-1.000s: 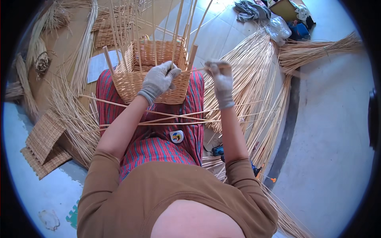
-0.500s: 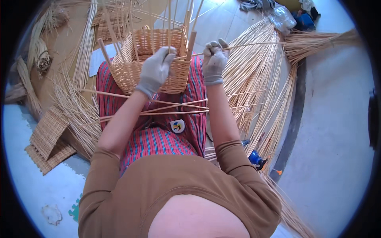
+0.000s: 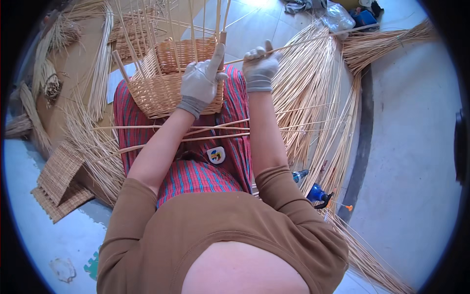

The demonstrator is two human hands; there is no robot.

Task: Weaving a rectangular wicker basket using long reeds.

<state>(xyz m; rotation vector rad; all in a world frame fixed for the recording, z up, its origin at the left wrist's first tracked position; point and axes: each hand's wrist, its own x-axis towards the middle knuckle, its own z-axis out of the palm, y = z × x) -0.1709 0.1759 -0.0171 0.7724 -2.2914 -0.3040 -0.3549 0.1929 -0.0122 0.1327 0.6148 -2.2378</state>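
A part-woven wicker basket (image 3: pixel 156 93) rests on my lap, its thin upright stakes rising from the rim and thicker wooden posts at its corners. My left hand (image 3: pixel 199 85), in a pale knitted glove, is against the basket's right corner. Its index finger stretches up along the corner post (image 3: pixel 223 37), the thumb points right, and the other fingers curl at the rim. Just right of the basket, my gloved right hand (image 3: pixel 260 68) is closed on a long wicker strand (image 3: pixel 323 37). That strand runs left to the basket corner and trails far out to the right.
Loose wicker strands (image 3: pixel 306 83) fan over the floor at right, with a tied bundle (image 3: pixel 382 46) beyond. Several long rods (image 3: pixel 215 127) lie across my striped apron (image 3: pixel 196 176). Woven mats (image 3: pixel 61 171) lie at left. A blue tool (image 3: pixel 317 193) is near my right elbow.
My left hand has moved slightly right and down to the corner post, index finger now extended. The strand's right part has swung upward in my right hand. The basket has shifted a little left.
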